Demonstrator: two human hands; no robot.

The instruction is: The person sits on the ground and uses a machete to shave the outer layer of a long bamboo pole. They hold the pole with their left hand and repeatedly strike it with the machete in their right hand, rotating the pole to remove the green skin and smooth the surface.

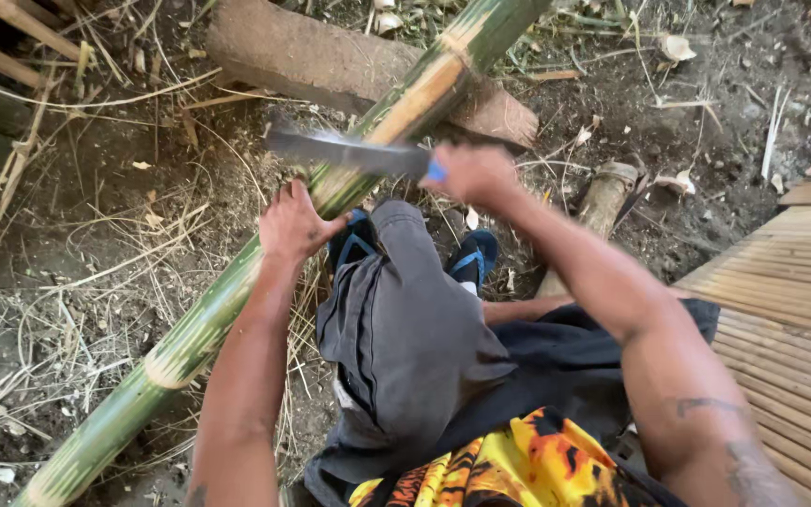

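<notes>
Motion blurs the machete blade [344, 150] across the green bamboo pole [208, 319], its handle clamped in the right hand [471, 174], while the left hand [293, 225] grips the pole nearer.

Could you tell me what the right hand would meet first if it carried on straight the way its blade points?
The right hand holds a knife pointing left across the bamboo pole. The blade already lies against that pole, so the hand would probably meet it first, beside the left hand; depth is unclear.
</notes>
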